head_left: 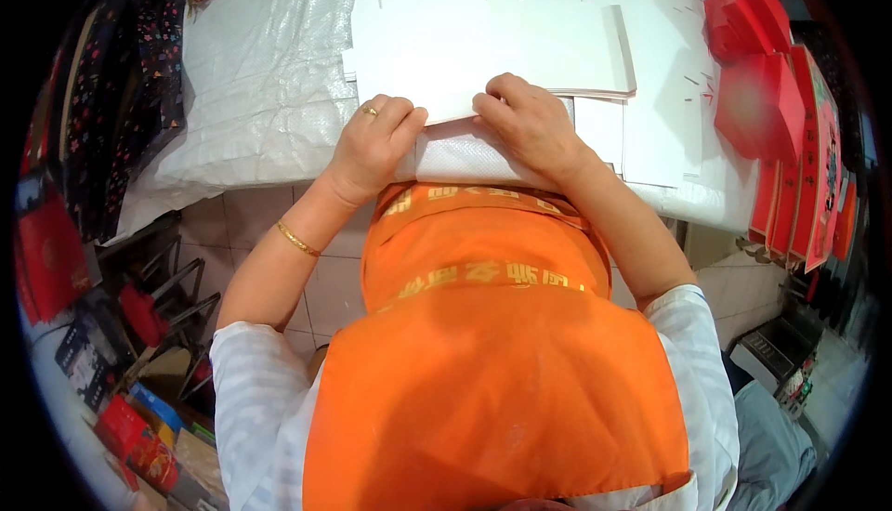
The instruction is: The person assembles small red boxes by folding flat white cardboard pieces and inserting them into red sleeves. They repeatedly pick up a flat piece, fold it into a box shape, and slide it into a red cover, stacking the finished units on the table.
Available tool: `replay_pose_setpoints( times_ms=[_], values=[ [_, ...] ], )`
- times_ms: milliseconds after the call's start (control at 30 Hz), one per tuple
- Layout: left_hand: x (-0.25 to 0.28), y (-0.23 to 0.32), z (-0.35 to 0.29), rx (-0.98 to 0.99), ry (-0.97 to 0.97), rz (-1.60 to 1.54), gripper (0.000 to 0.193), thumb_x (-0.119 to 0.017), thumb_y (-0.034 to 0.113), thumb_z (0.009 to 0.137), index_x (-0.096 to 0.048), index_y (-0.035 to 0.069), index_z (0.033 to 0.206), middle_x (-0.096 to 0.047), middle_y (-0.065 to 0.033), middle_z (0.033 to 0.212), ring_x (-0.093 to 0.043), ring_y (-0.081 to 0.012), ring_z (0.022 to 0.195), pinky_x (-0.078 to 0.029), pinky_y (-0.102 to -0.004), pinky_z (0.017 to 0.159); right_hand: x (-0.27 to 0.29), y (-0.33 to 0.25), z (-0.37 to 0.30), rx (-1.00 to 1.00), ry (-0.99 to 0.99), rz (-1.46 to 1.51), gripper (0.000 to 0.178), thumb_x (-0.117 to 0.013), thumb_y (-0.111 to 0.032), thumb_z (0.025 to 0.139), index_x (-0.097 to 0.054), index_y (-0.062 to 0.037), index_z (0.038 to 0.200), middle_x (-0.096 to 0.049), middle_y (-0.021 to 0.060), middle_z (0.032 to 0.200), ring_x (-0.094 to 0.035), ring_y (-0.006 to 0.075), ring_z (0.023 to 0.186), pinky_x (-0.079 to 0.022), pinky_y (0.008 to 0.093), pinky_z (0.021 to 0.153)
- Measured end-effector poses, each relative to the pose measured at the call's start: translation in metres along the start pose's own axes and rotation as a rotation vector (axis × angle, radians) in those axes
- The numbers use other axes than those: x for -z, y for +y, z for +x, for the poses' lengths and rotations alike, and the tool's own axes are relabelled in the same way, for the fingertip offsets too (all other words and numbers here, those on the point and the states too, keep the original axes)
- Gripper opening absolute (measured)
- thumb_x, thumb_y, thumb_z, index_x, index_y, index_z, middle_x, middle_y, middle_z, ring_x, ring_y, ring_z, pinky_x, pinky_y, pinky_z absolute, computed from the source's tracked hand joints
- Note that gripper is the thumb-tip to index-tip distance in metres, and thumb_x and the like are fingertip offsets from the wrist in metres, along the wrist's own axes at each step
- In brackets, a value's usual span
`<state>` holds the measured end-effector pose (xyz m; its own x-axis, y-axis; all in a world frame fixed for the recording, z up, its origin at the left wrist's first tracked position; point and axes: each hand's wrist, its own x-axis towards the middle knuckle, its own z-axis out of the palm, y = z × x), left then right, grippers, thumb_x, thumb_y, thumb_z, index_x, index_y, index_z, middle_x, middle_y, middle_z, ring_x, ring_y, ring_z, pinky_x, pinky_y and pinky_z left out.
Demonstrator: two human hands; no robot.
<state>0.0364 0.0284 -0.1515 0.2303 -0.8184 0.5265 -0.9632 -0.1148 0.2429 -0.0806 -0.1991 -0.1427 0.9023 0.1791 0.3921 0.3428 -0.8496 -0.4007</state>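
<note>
A white die-cut card sheet point(423, 51) with flaps at its far and left sides lies in front of me, its near edge lifted a little. My left hand point(379, 135) is closed at the near left of this edge, thumb and fingers pinching the card. At the near right, my right hand point(530, 125) pinches the same edge with its fingers curled. Beneath and to the right lies a stack of similar white card sheets point(581, 51), partly covered by the one I hold.
A white woven plastic sheet point(251, 111) covers the table. Red paper packets point(757, 107) stand along its right edge. Dark floral fabric point(163, 56) hangs at the left. Boxes and a metal frame point(177, 288) are on the floor at left; a black crate point(780, 348) sits at right.
</note>
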Motion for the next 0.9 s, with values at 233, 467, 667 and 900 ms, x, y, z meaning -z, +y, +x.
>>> replay_pose_setpoints(
  times_ms=[233, 467, 667, 900],
  values=[
    [0.005, 0.006, 0.002, 0.085, -0.078, -0.06, 0.027, -0.068, -0.002, 0.076, -0.067, 0.002, 0.103, -0.06, -0.0083, 0.09, -0.058, -0.0253, 0.08, -0.051, -0.0338, 0.068, 0.001, -0.006, -0.011, -0.003, 0.041, 0.017, 0.015, -0.074, -0.009, 0.079, -0.064, -0.0099, 0.091, -0.06, 0.0064, 0.084, -0.062, 0.0247, 0.073, -0.05, 0.0342, 0.06],
    [0.016, 0.007, 0.008, 0.28, -0.15, -0.275, 0.01, -0.073, 0.004, 0.082, -0.068, 0.003, 0.09, -0.066, -0.0085, 0.083, -0.062, -0.0254, 0.076, -0.051, -0.0345, 0.067, 0.009, -0.009, -0.005, -0.246, -0.08, 0.252, 0.01, -0.071, -0.006, 0.085, -0.065, -0.0052, 0.093, -0.061, 0.0098, 0.086, -0.061, 0.0288, 0.075, -0.051, 0.0364, 0.065],
    [0.023, 0.002, 0.021, 0.427, -0.285, -0.383, 0.009, -0.074, 0.007, 0.083, -0.068, 0.001, 0.088, -0.066, -0.0109, 0.081, -0.062, -0.0268, 0.074, -0.05, -0.0349, 0.066, 0.019, -0.004, 0.011, -0.439, -0.294, 0.346, 0.01, -0.067, -0.011, 0.089, -0.065, -0.0024, 0.093, -0.062, 0.0125, 0.089, -0.062, 0.03, 0.078, -0.05, 0.0368, 0.07],
    [0.027, -0.006, 0.043, 0.674, -0.494, -0.456, 0.009, -0.073, 0.004, 0.083, -0.067, 0.0, 0.088, -0.063, -0.012, 0.074, -0.059, -0.0216, 0.065, -0.048, -0.0334, 0.062, 0.025, 0.004, 0.041, -0.548, -0.533, 0.267, 0.018, -0.065, -0.019, 0.087, -0.067, -0.0008, 0.084, -0.067, 0.0178, 0.084, -0.063, 0.0365, 0.08, -0.051, 0.0437, 0.074]
  ],
)
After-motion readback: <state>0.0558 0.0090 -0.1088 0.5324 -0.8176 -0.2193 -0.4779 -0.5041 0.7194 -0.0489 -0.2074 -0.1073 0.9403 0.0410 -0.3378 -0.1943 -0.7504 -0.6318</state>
